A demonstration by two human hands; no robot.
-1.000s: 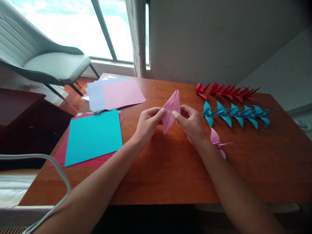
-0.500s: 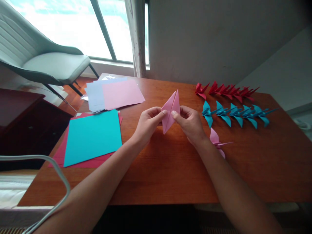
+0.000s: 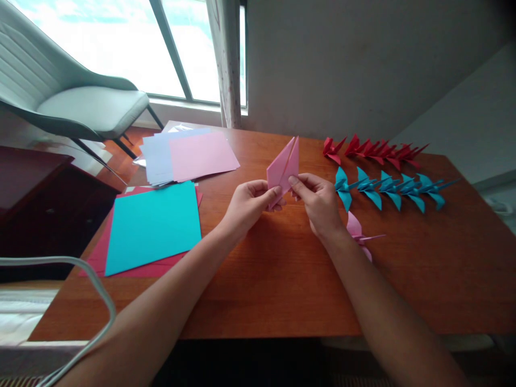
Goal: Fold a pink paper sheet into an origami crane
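A pink sheet of origami paper (image 3: 282,164), folded into a kite-like diamond with a slit between its two upper points, is held up over the table between both hands. My left hand (image 3: 255,204) pinches its lower left part, thumb in front and fingers behind. With thumb and fingertips, my right hand (image 3: 318,201) grips its right edge. The lower tip is partly covered by the left thumb and fingers. Just right of my right wrist lies a finished pink paper crane (image 3: 357,231), partly hidden by the forearm.
A row of blue paper cranes (image 3: 389,188) and a row of red ones (image 3: 381,150) stand on the right of the wooden table (image 3: 274,290). Blue paper (image 3: 155,228) lies on red sheets (image 3: 99,255) at left, with pink paper (image 3: 203,156) behind. A white cable (image 3: 94,277) curves at lower left.
The folded pink paper has risen slightly and tilted, its lower tip now behind the left thumb. My left thumb has slid lower on it, and the right hand's grip has shifted.
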